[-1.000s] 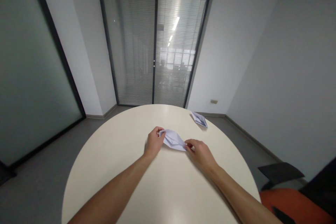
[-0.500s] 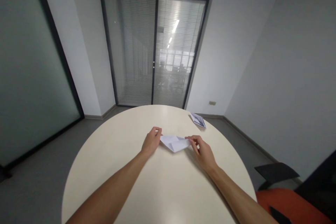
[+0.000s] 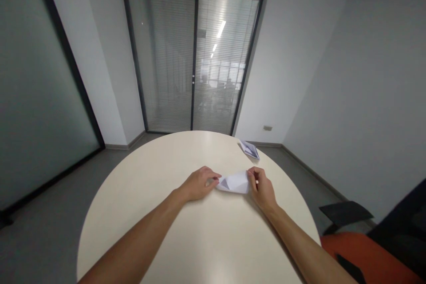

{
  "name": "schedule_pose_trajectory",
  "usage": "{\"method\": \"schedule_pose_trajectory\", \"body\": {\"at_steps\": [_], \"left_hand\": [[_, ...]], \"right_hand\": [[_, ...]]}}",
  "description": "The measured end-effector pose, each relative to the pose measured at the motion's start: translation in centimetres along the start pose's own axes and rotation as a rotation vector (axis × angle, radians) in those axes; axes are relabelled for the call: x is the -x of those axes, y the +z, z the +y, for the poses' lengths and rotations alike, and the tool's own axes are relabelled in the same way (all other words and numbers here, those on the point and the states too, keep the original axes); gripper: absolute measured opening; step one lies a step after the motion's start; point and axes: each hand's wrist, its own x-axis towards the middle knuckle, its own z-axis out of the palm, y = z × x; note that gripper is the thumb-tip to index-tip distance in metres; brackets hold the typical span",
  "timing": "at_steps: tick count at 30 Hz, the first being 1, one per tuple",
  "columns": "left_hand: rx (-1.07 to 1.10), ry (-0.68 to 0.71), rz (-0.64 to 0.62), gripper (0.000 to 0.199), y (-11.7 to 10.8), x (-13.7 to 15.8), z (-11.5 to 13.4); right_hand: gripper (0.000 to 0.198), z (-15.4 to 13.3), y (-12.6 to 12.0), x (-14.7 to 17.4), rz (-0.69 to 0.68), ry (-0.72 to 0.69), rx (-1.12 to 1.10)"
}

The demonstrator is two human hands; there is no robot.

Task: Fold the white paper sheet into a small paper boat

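A folded sheet of white paper [image 3: 238,182] is held just over the round table, stretched between my two hands. My left hand [image 3: 201,183] pinches its left end between thumb and fingers. At the other end, my right hand [image 3: 261,184] is closed on the paper's right edge, fingers curled. A small triangular fold shows near the left end of the sheet. Beyond my right hand, a second folded white paper piece [image 3: 249,150] lies close to the table's far right edge.
The cream round table [image 3: 149,226] fills the lower middle. An orange chair [image 3: 342,253] with a black armrest [image 3: 346,214] stands at the right. Behind the table are a glass door with blinds [image 3: 159,62] and a wall socket [image 3: 267,128].
The paper has turned and shifted right, from a boat-like shape with a lower point to a flatter strip. My left hand moved right along with it; my right hand shifted slightly.
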Motion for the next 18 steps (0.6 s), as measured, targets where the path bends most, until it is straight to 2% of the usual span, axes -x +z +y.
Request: {"method": "schedule_pose_trajectory", "body": {"at_steps": [5,8,10,15,18], "left_hand": [[-0.091,0.088,-0.085,0.028,-0.4,0.1,1.0],[-0.1,0.105,-0.09,0.03,-0.6,0.0,1.6],[-0.107,0.141,-0.09,0.027,-0.7,-0.1,1.8],[-0.177,0.226,-0.076,0.017,-0.8,-0.3,1.9],[-0.292,0.274,-0.018,0.016,-0.8,-0.5,1.7]], "right_hand": [[0.016,0.1,-1.1,0.2,0.012,-0.311,0.055],[0.018,-0.6,-1.5,0.3,-0.014,-0.571,0.005],[0.021,-1.1,-1.6,0.3,-0.014,-0.693,-0.019],[0.016,-1.8,-1.7,0.1,-0.009,-0.84,-0.002],[0.013,-1.8,-1.7,0.2,-0.018,-0.845,0.057]]}}
